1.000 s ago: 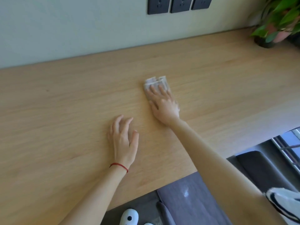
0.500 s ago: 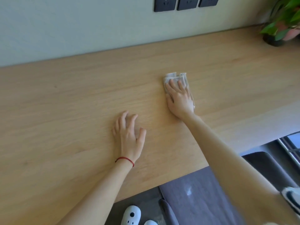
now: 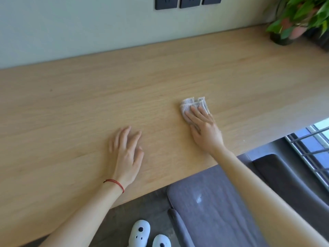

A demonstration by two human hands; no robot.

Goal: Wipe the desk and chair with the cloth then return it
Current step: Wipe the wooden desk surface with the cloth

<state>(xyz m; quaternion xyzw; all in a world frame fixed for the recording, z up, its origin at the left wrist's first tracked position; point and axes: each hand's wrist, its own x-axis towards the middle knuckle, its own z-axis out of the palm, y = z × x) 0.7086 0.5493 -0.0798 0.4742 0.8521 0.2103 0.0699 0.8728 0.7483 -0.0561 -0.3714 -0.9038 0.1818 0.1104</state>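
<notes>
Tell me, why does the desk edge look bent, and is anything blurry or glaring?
Head view: the wide lens bows the desk edge and wall line; the plant in the corner looks soft and stretched; daylight from the window side lights the scene evenly, with no harsh glare; both hands and the cloth are fairly sharp.

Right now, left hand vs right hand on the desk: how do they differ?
The left hand lies bare on the light wooden desk, fingers spread; the right hand presses a folded grey cloth. The left wrist wears a thin red string bracelet; the right wrist is bare. Both lie palm-down.
</notes>
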